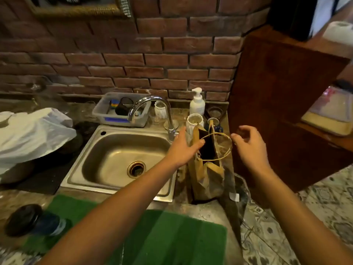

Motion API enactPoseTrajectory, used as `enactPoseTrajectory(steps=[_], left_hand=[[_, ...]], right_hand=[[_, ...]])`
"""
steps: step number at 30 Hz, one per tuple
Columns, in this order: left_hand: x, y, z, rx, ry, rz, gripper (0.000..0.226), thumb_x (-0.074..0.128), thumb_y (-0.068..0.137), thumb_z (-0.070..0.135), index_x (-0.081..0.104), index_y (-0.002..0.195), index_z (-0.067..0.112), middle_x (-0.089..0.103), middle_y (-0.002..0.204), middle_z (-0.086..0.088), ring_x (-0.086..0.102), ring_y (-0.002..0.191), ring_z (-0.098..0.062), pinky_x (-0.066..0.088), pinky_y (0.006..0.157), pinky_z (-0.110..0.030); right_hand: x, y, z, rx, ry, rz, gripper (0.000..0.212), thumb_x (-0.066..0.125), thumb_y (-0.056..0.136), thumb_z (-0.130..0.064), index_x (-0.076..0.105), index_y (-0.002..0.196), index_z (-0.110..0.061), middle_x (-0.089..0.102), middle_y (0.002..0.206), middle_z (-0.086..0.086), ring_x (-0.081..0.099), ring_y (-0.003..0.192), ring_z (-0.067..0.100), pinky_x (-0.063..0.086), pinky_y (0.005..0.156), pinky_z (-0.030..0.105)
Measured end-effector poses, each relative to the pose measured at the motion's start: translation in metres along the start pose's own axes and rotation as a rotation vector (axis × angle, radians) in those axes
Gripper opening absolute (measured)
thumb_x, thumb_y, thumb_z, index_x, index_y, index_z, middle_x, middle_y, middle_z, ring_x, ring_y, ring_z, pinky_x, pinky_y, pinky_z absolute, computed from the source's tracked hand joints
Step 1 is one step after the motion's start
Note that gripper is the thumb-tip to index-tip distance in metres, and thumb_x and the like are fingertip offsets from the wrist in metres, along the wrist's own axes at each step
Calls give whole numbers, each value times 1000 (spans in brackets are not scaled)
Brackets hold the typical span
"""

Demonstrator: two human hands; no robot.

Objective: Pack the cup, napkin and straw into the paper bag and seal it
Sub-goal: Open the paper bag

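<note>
Paper bag (207, 175) stands upright on the counter edge, just right of the sink (122, 150), mouth open. Our left hand (183, 148) grips its near rim; right hand (248, 148) pinches the string handle (227, 150). Cup, napkin, straw not visible. Risk: an uneven pull tips the bag off the edge.

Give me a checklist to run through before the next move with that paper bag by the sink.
1. Paper bag upright on the counter: ok.
2. Bag mouth open: ok, a dark gap shows at the top.
3. Left hand steadying the bag's rim: ok, thumb at the opening.
4. Right hand on the cord handle: ok, fingers pinch the loop.
5. Cup, napkin and straw inside: cannot tell, the interior is dark.
6. Bag sealed: not ok, top still open.
</note>
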State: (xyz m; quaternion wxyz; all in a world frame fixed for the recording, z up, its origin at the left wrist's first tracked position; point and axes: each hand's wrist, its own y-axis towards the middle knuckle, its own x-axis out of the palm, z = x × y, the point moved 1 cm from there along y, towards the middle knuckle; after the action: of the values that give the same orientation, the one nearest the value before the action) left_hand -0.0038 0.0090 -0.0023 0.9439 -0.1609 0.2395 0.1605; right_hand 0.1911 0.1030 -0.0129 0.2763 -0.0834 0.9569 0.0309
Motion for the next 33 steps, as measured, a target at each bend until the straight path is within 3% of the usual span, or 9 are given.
enactPoseTrajectory(steps=[2,5,9,11,14,19,24,29,33], left_hand=[[7,4,-2,-33,1,-11,79,69,94,35,24,158,20,45,157,-6,42,144,-25,29,98,-23],[14,13,-18,-91,-13,-12,82,72,91,25,24,158,23,55,147,-5,51,137,-24,35,101,-26],[24,18,-30,-157,-95,-39,77,72,90,20,31,155,23,56,135,6,54,125,-13,40,106,-29],[29,19,-38,-191,-130,-44,74,69,84,21,38,151,28,61,135,3,60,123,-19,46,110,-42],[40,22,-53,-208,-153,-52,68,58,73,19,50,139,33,70,126,-4,66,117,-26,53,102,-52],[39,18,-62,-217,-152,-8,63,60,81,15,49,139,38,70,125,-1,67,115,-24,56,98,-51],[18,2,-53,-266,-104,31,52,56,91,9,51,137,33,70,119,-4,67,105,-24,59,91,-51],[-10,-20,-41,-285,-2,-51,55,54,95,16,42,146,34,64,120,-8,67,104,-34,61,85,-53],[-30,-40,-42,-251,28,-56,64,47,97,3,41,149,41,63,118,-8,70,90,-27,60,55,-34]], right_hand=[[7,3,11,144,116,-58,34,66,94,-35,63,126,-23,68,111,-1,65,90,16,56,84,47],[19,1,27,167,125,-184,29,68,95,-31,68,124,-27,71,109,-4,68,97,16,58,86,43],[26,0,21,92,113,-304,51,74,86,-51,66,132,-32,72,118,-5,69,106,13,59,86,39],[29,-3,15,54,52,-324,61,74,84,-57,62,138,-30,69,123,-5,67,105,11,58,86,36],[37,-9,5,-3,-49,-369,72,74,84,-56,54,146,-26,65,132,-1,62,113,14,51,92,32],[47,-16,0,-39,-264,-375,73,72,89,-44,41,153,-23,57,146,6,55,132,27,46,101,38],[40,-23,-3,-68,-389,-279,67,67,88,-44,40,148,-33,69,122,2,66,112,27,57,88,45],[31,-34,-10,-149,-432,-210,49,66,88,-32,51,133,-25,68,104,-3,67,95,22,58,79,44],[23,-53,-15,-163,-444,-240,44,67,88,-28,48,127,-26,64,83,-7,63,75,16,51,67,34]])
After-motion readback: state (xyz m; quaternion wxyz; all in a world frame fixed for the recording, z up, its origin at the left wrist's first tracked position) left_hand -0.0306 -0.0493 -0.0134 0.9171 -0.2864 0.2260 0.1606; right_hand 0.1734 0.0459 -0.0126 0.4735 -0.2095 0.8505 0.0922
